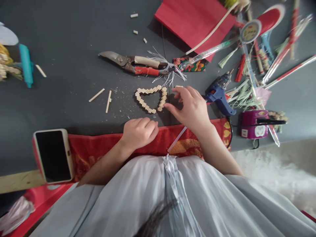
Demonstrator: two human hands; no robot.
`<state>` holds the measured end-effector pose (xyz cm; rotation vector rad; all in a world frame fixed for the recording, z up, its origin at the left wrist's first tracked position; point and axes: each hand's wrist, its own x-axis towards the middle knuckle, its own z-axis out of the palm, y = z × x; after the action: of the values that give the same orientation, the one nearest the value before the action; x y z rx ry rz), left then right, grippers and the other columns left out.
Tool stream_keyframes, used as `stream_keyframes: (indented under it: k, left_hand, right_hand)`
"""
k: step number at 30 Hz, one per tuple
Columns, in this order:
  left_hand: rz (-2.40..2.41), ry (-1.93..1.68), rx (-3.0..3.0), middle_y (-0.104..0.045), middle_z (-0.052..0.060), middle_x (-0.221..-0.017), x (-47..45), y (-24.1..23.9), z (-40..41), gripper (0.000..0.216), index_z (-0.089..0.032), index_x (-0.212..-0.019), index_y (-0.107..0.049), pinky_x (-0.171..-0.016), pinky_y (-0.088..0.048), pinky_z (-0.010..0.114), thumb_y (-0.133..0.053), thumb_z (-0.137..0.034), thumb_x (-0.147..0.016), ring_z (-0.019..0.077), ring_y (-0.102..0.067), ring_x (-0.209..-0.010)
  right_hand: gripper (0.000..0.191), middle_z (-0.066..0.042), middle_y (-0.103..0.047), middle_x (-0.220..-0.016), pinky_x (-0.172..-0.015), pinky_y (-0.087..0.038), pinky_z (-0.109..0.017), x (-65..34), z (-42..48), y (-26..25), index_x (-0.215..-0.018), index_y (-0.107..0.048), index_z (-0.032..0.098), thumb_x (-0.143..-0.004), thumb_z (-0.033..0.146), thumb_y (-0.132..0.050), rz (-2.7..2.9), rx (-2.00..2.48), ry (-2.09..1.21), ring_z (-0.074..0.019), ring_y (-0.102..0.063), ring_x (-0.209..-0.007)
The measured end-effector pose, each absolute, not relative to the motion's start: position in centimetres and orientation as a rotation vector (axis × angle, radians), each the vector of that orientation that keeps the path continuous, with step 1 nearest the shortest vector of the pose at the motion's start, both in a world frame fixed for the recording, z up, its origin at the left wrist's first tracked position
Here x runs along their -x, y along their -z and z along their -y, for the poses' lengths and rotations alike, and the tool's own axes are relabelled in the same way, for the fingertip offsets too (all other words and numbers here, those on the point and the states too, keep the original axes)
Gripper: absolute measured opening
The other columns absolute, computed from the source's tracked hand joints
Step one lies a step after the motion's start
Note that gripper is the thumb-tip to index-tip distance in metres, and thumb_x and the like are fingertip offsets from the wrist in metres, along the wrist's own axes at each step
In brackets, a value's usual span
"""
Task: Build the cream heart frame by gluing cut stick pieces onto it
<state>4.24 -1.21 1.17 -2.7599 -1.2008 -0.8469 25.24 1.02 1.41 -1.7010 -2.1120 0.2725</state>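
On the grey table a heart-like outline [140, 100] of small cream, flower-shaped pieces lies flat, with small gaps at its right side. My right hand [192, 107] is just right of it, thumb and fingers apart, the thumb tip close to the outline's right strip. A pale bit [179, 87] shows by its fingertips; whether they touch it I cannot tell. Below the outline, my left hand [140, 132] rests with curled fingers at the table edge, over a red towel [98, 148]. Nothing sticks out of it; its palm is hidden.
Pruning shears [134, 64] lie behind the outline, near a red paper bag [195, 23]. A blue glue gun [219, 97] and a purple power socket [254, 123] stand right, beside tassels and a red ribbon spool [268, 21]. Short pale sticks [108, 101] and a phone [53, 156] lie left.
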Motion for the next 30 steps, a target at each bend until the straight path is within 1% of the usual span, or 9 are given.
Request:
stream_keyframes:
  k: [3, 7, 10, 13, 16, 18, 21, 26, 30]
  left_hand:
    - [1.248, 0.857, 2.742, -0.049, -0.003, -0.049, -4.2, -1.3, 1.0, 0.035, -0.021, -0.056, -0.048, -0.048, -0.029, 0.028, -0.058, -0.017, -0.09, 0.011, -0.044, -0.047]
    - [1.378, 0.869, 2.689, -0.051, -0.002, -0.055, -4.2, -1.8, 0.7, 0.034, -0.022, -0.061, -0.048, -0.053, -0.032, 0.029, -0.055, -0.02, -0.094, 0.0131, -0.047, -0.054]
    - [1.487, 0.858, 2.683, -0.059, 0.001, -0.066, -4.2, -2.4, 0.3, 0.021, -0.022, -0.073, -0.055, -0.062, -0.04, 0.03, -0.055, -0.019, -0.094, 0.0161, -0.053, -0.065]
    - [1.621, 0.829, 2.722, -0.065, 0.005, -0.085, -4.4, -3.0, -0.6, 0.006, -0.02, -0.091, -0.06, -0.077, -0.047, 0.034, -0.055, -0.017, -0.092, 0.0202, -0.059, -0.082]
    - [1.703, 0.76, 2.79, -0.063, 0.009, -0.104, -4.7, -3.0, -2.4, 0.016, -0.018, -0.106, -0.061, -0.092, -0.047, 0.043, -0.057, -0.017, -0.09, 0.0266, -0.06, -0.101]
    - [1.697, 0.703, 2.822, -0.062, 0.011, -0.109, -5.0, -2.7, -3.9, 0.023, -0.017, -0.111, -0.061, -0.096, -0.046, 0.048, -0.06, -0.018, -0.088, 0.0301, -0.059, -0.107]
    - [1.674, 0.651, 2.871, -0.062, 0.012, -0.115, -5.5, -1.9, -5.9, 0.027, -0.018, -0.111, -0.063, -0.097, -0.047, 0.05, -0.063, -0.018, -0.085, 0.033, -0.057, -0.113]
    - [1.611, 0.591, 2.941, -0.066, 0.011, -0.106, -6.0, -1.0, -7.4, 0.019, -0.02, -0.102, -0.068, -0.095, -0.049, 0.049, -0.066, -0.02, -0.082, 0.033, -0.058, -0.11]
    - [1.608, 0.563, 2.971, -0.068, 0.01, -0.103, -6.2, -0.9, -7.6, 0.017, -0.021, -0.101, -0.069, -0.093, -0.049, 0.049, -0.062, -0.021, -0.086, 0.0318, -0.059, -0.109]
  right_hand:
    - [0.03, -0.008, -0.07, -0.088, -0.072, -0.051, -0.034, -24.0, -1.5, -1.5, -0.11, -0.064, 0.018, -0.096, 0.044, -0.057, 2.005, 1.897, -0.313, -0.0221, -0.064, -0.077]
    - [0.027, -0.008, -0.068, -0.079, -0.07, -0.049, -0.037, -22.9, -2.6, -1.8, -0.093, -0.064, 0.018, -0.093, 0.045, -0.058, 1.998, 2.055, -0.354, -0.0244, -0.063, -0.074]
    - [0.027, -0.01, -0.068, -0.079, -0.069, -0.049, -0.038, -22.4, -3.4, -1.6, -0.086, -0.06, 0.019, -0.091, 0.046, -0.059, 1.977, 2.078, -0.358, -0.0252, -0.063, -0.074]
    - [0.02, -0.011, -0.068, -0.08, -0.069, -0.05, -0.038, -22.0, -3.9, -1.5, -0.084, -0.059, 0.02, -0.088, 0.04, -0.06, 1.967, 2.083, -0.34, -0.0249, -0.063, -0.074]
    - [0.014, -0.011, -0.069, -0.082, -0.069, -0.05, -0.037, -21.7, -4.0, -1.7, -0.084, -0.06, 0.019, -0.086, 0.032, -0.057, 1.997, 2.109, -0.368, -0.0245, -0.063, -0.074]
    - [0.012, -0.012, -0.07, -0.084, -0.068, -0.05, -0.037, -21.5, -4.0, -1.9, -0.084, -0.06, 0.018, -0.085, 0.029, -0.055, 2.004, 2.132, -0.375, -0.0244, -0.064, -0.073]
    - [0.008, -0.011, -0.071, -0.083, -0.066, -0.049, -0.035, -21.3, -3.9, -2.1, -0.082, -0.06, 0.019, -0.083, 0.025, -0.054, 1.967, 2.147, -0.354, -0.0236, -0.064, -0.072]
    - [0.005, -0.009, -0.07, -0.08, -0.064, -0.048, -0.033, -21.3, -3.9, -2.3, -0.082, -0.059, 0.02, -0.081, 0.023, -0.055, 1.923, 2.145, -0.393, -0.0226, -0.063, -0.071]
    - [0.005, -0.01, -0.07, -0.083, -0.065, -0.048, -0.034, -21.5, -3.9, -2.4, -0.083, -0.06, 0.02, -0.082, 0.022, -0.055, 1.936, 2.14, -0.449, -0.0233, -0.064, -0.073]
